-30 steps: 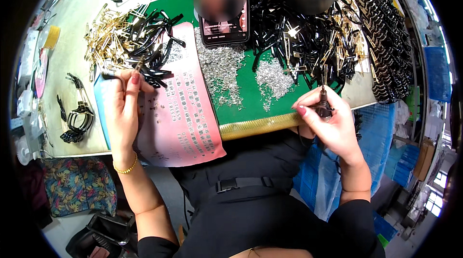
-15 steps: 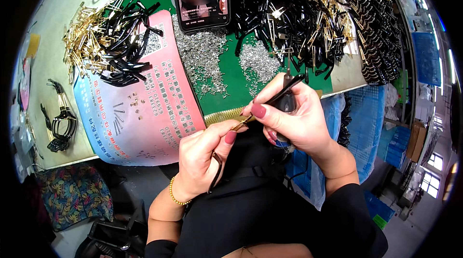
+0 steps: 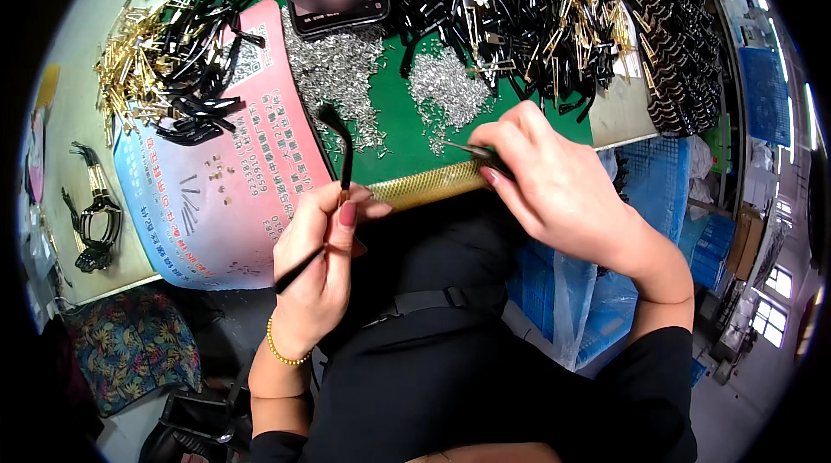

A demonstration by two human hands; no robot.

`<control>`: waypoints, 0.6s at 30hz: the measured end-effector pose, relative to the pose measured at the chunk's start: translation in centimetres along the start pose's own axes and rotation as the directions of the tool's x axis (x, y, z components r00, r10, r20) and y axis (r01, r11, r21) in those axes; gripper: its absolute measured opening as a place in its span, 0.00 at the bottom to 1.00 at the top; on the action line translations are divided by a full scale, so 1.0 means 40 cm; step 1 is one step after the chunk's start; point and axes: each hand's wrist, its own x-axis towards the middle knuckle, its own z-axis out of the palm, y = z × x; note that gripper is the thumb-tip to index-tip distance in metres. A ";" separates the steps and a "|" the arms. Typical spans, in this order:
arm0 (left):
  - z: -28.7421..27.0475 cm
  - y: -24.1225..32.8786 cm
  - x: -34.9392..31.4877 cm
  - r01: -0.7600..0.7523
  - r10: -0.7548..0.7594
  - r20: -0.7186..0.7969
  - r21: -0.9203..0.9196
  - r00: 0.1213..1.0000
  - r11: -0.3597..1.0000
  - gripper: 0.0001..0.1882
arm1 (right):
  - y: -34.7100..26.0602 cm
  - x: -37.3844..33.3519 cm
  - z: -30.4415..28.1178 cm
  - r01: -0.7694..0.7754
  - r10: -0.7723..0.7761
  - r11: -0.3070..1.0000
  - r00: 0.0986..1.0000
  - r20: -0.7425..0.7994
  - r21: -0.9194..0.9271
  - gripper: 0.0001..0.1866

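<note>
Pinching a thin black curved temple arm (image 3: pixel 333 177) in our left hand (image 3: pixel 325 264) near the mat edge | right hand (image 3: pixel 554 177) grips slim metal tweezers (image 3: pixel 467 150) over tiny silver screws (image 3: pixel 446 91) | wrists bent inward

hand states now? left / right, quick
Left hand: closed, pinching a thin black temple arm with a curved tip.
Right hand: closed around a slim metal tool over the green mat.

My left hand (image 3: pixel 325 264) raised before my torso, fingers pinched closed, wrist bent. My right hand (image 3: pixel 554 182) higher, fingertips pinched together, forearm angled from lower right.
</note>
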 end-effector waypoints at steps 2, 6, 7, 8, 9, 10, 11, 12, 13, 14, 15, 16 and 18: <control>0.011 0.015 0.009 0.019 -0.019 0.008 0.030 1.000 0.999 0.12 | -0.002 0.003 -0.001 0.005 0.004 0.993 0.997 0.078 -0.115 0.15; 0.031 0.025 0.019 0.050 -0.053 -0.064 -0.060 0.996 0.997 0.12 | 0.009 0.000 0.015 -0.020 0.030 0.995 0.994 0.108 -0.094 0.21; 0.031 0.027 0.024 0.077 -0.082 -0.063 -0.065 0.995 0.995 0.12 | 0.012 0.001 0.019 -0.024 0.031 0.996 0.996 0.089 -0.087 0.22; 0.028 0.029 0.024 0.105 -0.109 -0.066 -0.068 0.992 0.992 0.12 | 0.012 0.003 0.024 -0.023 0.029 0.997 0.997 0.070 -0.078 0.23; 0.027 0.029 0.023 0.098 -0.102 -0.068 -0.061 0.992 0.993 0.12 | 0.011 0.006 0.026 -0.020 0.025 0.997 0.997 0.069 -0.077 0.23; 0.026 0.029 0.022 0.091 -0.094 -0.070 -0.053 0.993 0.994 0.12 | 0.010 0.010 0.027 -0.016 0.021 0.997 0.997 0.067 -0.076 0.23; 0.026 0.028 0.024 0.082 -0.086 -0.068 -0.047 0.994 0.995 0.12 | 0.011 0.013 0.028 -0.017 0.022 0.997 0.998 0.066 -0.077 0.22; 0.027 0.027 0.024 0.089 -0.093 -0.070 -0.057 0.993 0.994 0.12 | 0.012 0.015 0.029 -0.020 0.025 0.997 0.997 0.068 -0.072 0.22; 0.029 0.026 0.024 0.095 -0.100 -0.073 -0.066 0.992 0.993 0.12 | 0.013 0.016 0.031 -0.023 0.027 0.998 0.997 0.070 -0.066 0.22; 0.030 0.027 0.025 0.099 -0.105 -0.077 -0.077 0.991 0.992 0.12 | 0.013 0.018 0.031 -0.024 0.029 0.998 0.997 0.072 -0.063 0.22; 0.030 0.026 0.025 0.104 -0.109 -0.074 -0.077 0.991 0.992 0.12 | 0.013 0.019 0.031 -0.026 0.031 0.998 0.997 0.077 -0.063 0.22; 0.029 0.026 0.024 0.108 -0.114 -0.072 -0.076 0.991 0.991 0.12 | 0.012 0.020 0.031 -0.027 0.033 0.998 0.996 0.082 -0.064 0.22; 0.027 0.025 0.023 0.114 -0.119 -0.071 -0.073 0.990 0.991 0.12 | 0.009 0.025 0.028 -0.037 0.046 0.996 0.992 0.115 -0.079 0.22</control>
